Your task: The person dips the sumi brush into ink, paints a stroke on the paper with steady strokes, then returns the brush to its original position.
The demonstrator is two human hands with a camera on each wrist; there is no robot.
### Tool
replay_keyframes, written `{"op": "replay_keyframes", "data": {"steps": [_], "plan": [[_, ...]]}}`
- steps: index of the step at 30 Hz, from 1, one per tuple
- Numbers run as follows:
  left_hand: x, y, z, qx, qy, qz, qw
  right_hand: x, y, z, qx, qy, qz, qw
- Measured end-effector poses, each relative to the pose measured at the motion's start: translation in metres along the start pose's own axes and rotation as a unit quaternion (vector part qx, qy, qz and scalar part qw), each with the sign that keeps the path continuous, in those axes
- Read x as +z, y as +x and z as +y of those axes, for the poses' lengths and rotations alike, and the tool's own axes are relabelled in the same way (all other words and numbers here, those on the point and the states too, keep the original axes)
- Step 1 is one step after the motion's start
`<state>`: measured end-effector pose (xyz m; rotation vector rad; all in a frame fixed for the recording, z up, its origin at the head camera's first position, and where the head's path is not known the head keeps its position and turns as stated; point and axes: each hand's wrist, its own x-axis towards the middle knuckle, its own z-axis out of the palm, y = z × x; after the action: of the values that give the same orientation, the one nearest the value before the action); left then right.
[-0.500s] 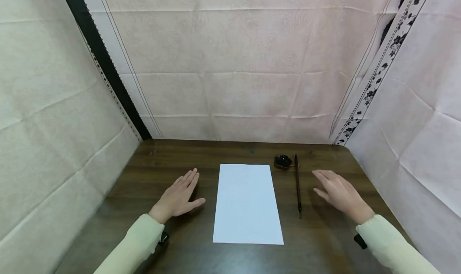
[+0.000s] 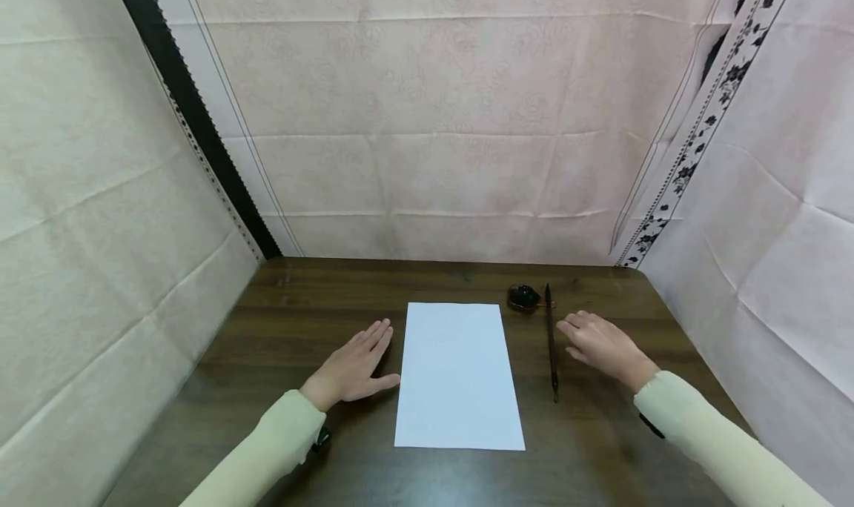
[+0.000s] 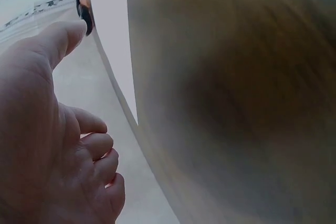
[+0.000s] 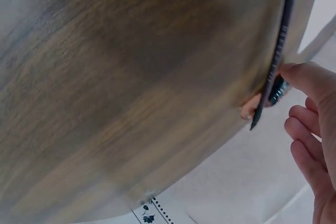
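I read L hand: fingers straight, together; thumb splayed, its tip by L edge of paper sheet, contact unclear in my view. R hand: fingers loosely bent, tips just R of brush; blk obj. lies fwd-L of same tips.

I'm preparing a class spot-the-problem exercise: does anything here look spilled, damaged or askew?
Nothing stands out. The white paper lies flat and blank, the brush lies beside the small black object, and no spill shows on the table. The cloth backdrop is creased, but that looks like ordinary folding.
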<state>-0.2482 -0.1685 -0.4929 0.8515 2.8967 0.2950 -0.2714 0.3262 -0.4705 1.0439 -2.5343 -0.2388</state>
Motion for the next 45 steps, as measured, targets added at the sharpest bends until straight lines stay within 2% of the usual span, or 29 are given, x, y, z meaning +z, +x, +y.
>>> {"op": "replay_keyframes", "data": {"steps": [11,15,19,24,36,45], "plan": [[0.010,0.006,0.009,-0.007,-0.013,-0.047,0.9988,0.027,0.014,-0.002,-0.047,-0.064,0.031,0.9964],[0.012,0.006,0.011,-0.002,-0.020,-0.056,0.9982,0.032,0.013,-0.003,-0.068,-0.107,0.018,0.9918],[0.014,0.007,0.011,0.005,-0.023,-0.063,0.9977,0.037,0.010,-0.005,-0.072,-0.136,0.000,0.9880],[0.017,0.007,0.009,0.002,-0.023,-0.073,0.9970,0.042,0.012,-0.006,-0.080,-0.159,0.000,0.9840],[0.017,0.010,0.009,0.001,-0.020,-0.076,0.9969,0.047,0.016,-0.003,-0.098,-0.174,0.003,0.9798],[0.017,0.009,0.011,-0.003,-0.023,-0.080,0.9966,0.052,0.015,-0.004,-0.125,-0.163,0.009,0.9787]]}}
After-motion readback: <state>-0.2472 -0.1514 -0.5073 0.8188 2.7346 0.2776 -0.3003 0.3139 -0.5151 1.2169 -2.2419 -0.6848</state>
